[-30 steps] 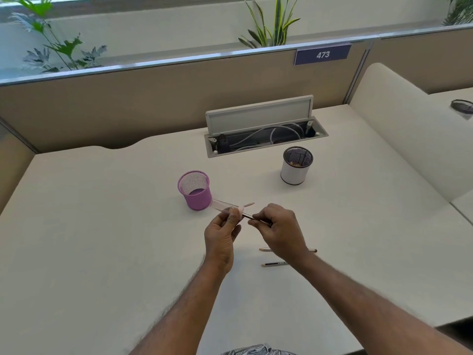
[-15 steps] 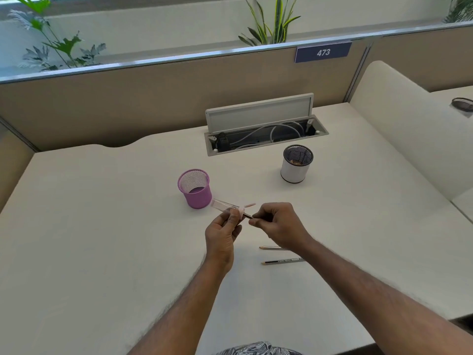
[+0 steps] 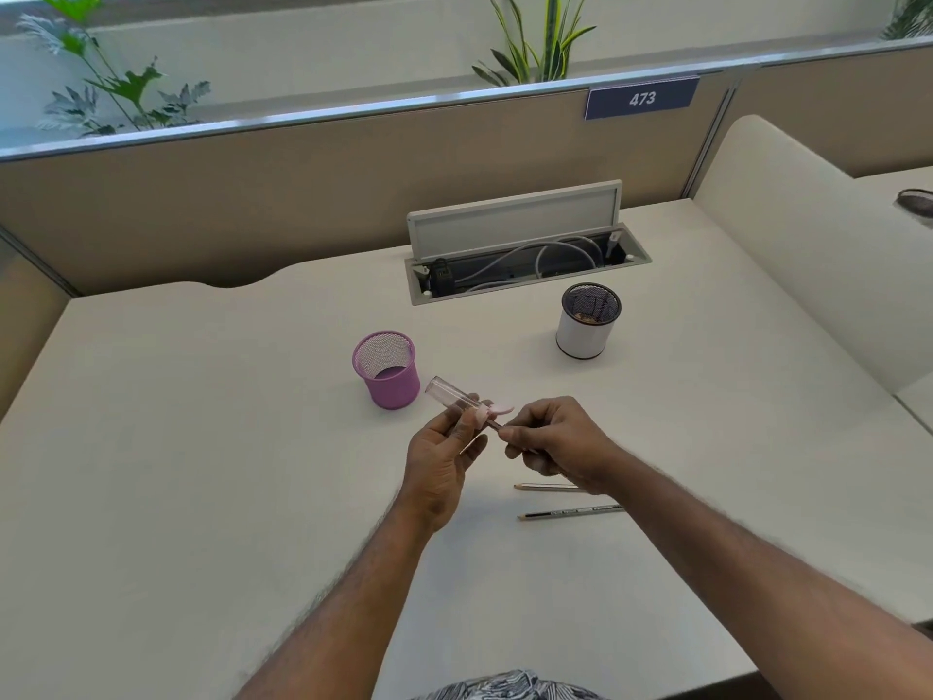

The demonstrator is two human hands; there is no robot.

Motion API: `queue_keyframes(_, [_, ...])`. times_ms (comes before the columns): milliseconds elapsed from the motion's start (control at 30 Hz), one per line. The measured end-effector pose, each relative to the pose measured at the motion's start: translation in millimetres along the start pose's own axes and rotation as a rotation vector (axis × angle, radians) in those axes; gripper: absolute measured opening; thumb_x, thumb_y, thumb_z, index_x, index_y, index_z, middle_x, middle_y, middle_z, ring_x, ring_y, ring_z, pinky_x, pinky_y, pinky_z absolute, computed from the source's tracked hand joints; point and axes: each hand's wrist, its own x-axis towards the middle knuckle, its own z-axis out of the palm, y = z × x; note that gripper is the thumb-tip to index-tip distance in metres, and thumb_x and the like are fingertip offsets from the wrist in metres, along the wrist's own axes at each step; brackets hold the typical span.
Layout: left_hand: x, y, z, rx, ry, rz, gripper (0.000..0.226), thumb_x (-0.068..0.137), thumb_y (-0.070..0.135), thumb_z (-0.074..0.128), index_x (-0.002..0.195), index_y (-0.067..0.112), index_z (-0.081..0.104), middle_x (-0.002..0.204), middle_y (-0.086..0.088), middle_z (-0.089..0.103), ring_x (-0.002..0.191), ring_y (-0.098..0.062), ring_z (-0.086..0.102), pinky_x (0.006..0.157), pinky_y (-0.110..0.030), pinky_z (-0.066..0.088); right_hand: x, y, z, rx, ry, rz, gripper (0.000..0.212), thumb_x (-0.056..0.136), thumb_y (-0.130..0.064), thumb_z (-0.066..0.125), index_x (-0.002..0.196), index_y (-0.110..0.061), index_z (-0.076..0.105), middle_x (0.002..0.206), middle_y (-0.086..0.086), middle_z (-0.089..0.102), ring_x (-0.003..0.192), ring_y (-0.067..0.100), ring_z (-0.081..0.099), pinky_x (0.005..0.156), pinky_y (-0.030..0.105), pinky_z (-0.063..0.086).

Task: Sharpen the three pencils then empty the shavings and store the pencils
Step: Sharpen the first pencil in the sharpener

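My left hand (image 3: 444, 454) grips a clear tube-shaped sharpener (image 3: 449, 394) with a pink end, tilted up to the left. My right hand (image 3: 558, 439) pinches a pencil (image 3: 496, 425) whose tip sits in the pink end; most of that pencil is hidden by my fingers. Two more pencils lie on the desk just below my right hand, a pale one (image 3: 542, 487) and a dark one (image 3: 570, 511). A pink mesh cup (image 3: 387, 368) stands just left of the sharpener. A white cup with a black mesh inside (image 3: 588, 320) stands further back right.
The white desk (image 3: 202, 447) ends at a beige partition behind. An open cable hatch (image 3: 525, 255) with wires lies behind the cups. A raised white divider (image 3: 808, 255) borders the desk on the right.
My right hand has rolled its grip on the pencil at the sharpener's mouth and shifted slightly. The left hand keeps the sharpener in about the same place.
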Motion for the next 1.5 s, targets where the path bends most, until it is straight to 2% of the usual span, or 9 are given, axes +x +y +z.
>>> queue_keyframes(200, [0, -1, -3, 0.023, -0.045, -0.011, 0.022, 0.076, 0.035, 0.073, 0.096, 0.026, 0.079, 0.115, -0.006, 0.074, 0.101, -0.013, 0.064, 0.089, -0.026, 0.048, 0, 0, -4, 0.094, -0.097, 0.144, 0.014, 0.091, -0.01, 0.063, 0.086, 0.002, 0.068, 0.064, 0.01, 0.061, 0.038, 0.01, 0.044, 0.033, 0.017, 0.027])
queue_keyframes(333, [1, -3, -2, 0.022, 0.038, 0.031, 0.022, 0.075, 0.034, 0.074, 0.092, 0.021, 0.079, 0.097, 0.0, 0.075, 0.092, -0.011, 0.065, 0.086, -0.025, 0.05, 0, 2, 2, 0.092, -0.091, 0.099, 0.012, 0.09, -0.008, 0.064, 0.087, 0.004, 0.067, 0.066, 0.011, 0.06, 0.041, 0.01, 0.04, 0.036, 0.017, 0.028])
queue_keyframes(500, [1, -11, 4, 0.007, 0.163, 0.07, 0.026, 0.081, 0.031, 0.07, 0.096, 0.01, 0.075, 0.091, -0.006, 0.074, 0.09, -0.016, 0.066, 0.084, -0.029, 0.052, 1, 5, 9, -0.024, 0.011, -0.006, 0.017, 0.073, 0.005, 0.077, 0.085, 0.004, 0.064, 0.059, 0.008, 0.055, 0.045, 0.016, 0.046, 0.04, 0.023, 0.035])
queue_keyframes(600, [-2, -14, 7, 0.022, 0.214, 0.075, 0.031, 0.071, 0.042, 0.075, 0.089, 0.016, 0.076, 0.093, -0.005, 0.074, 0.09, -0.014, 0.066, 0.08, -0.026, 0.051, 0, 10, 13, -0.203, 0.175, -0.151, 0.018, 0.073, -0.001, 0.08, 0.075, -0.009, 0.064, 0.056, 0.003, 0.062, 0.047, 0.019, 0.057, 0.044, 0.028, 0.046])
queue_keyframes(767, [-2, -19, 10, 0.024, 0.275, 0.084, 0.048, 0.058, 0.054, 0.08, 0.089, 0.017, 0.075, 0.093, 0.003, 0.077, 0.097, -0.011, 0.071, 0.078, -0.025, 0.049, -2, 23, 16, -0.881, 0.454, -0.604, 0.007, 0.078, -0.017, 0.078, 0.078, -0.014, 0.072, 0.07, -0.002, 0.064, 0.061, 0.017, 0.058, 0.055, 0.034, 0.048])
queue_keyframes(867, [-1, -18, 9, -0.004, 0.28, 0.077, 0.041, 0.062, 0.049, 0.079, 0.088, 0.018, 0.077, 0.092, 0.003, 0.076, 0.097, -0.012, 0.07, 0.078, -0.024, 0.05, -1, 26, 17, -0.893, 0.43, -0.702, 0.008, 0.08, -0.011, 0.075, 0.076, -0.008, 0.069, 0.067, 0.001, 0.058, 0.059, 0.018, 0.053, 0.054, 0.031, 0.043])
queue_keyframes(1033, [-1, -10, 4, 0.0, 0.161, 0.064, 0.016, 0.075, 0.033, 0.072, 0.085, 0.023, 0.081, 0.091, 0.003, 0.075, 0.093, -0.01, 0.066, 0.08, -0.021, 0.05, 0, 21, 19, -0.607, 0.35, -0.509, 0.008, 0.08, -0.01, 0.075, 0.073, -0.009, 0.071, 0.06, 0.003, 0.063, 0.051, 0.006, 0.047, 0.053, 0.019, 0.037])
queue_keyframes(1267, [-1, 1, 0, 0.019, -0.008, 0.015, 0.026, 0.071, 0.038, 0.076, 0.093, 0.024, 0.08, 0.098, 0.001, 0.074, 0.093, -0.01, 0.066, 0.087, -0.025, 0.048, -1, 4, 10, 0.004, 0.034, -0.046, 0.014, 0.089, -0.005, 0.065, 0.077, -0.002, 0.071, 0.059, 0.011, 0.064, 0.035, 0.012, 0.04, 0.036, 0.016, 0.027])
queue_keyframes(1500, [1, -2, -2, 0.05, 0.025, 0.04, 0.025, 0.075, 0.037, 0.073, 0.092, 0.02, 0.08, 0.097, 0.001, 0.074, 0.094, -0.012, 0.064, 0.087, -0.026, 0.05, -2, 0, 4, 0.041, -0.086, 0.037, 0.009, 0.086, -0.007, 0.069, 0.084, 0.002, 0.069, 0.07, 0.018, 0.06, 0.041, 0.012, 0.042, 0.038, 0.02, 0.03])
